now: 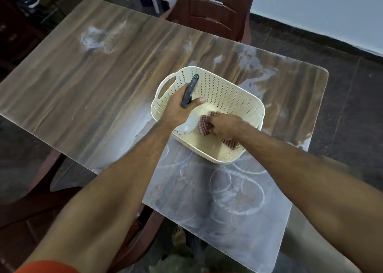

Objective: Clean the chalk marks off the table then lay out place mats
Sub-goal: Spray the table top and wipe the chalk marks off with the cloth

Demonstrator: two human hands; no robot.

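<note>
left hand [178, 108] grips spray bottle [189, 115]; right hand [224, 125] pinches checked cloth [204, 125] in basket [228, 90].

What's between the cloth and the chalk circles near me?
The basket's near wall: the right hand grips the cloth inside the basket, and the chalk circles lie on the table just past that wall. Lift the cloth over it.
</note>
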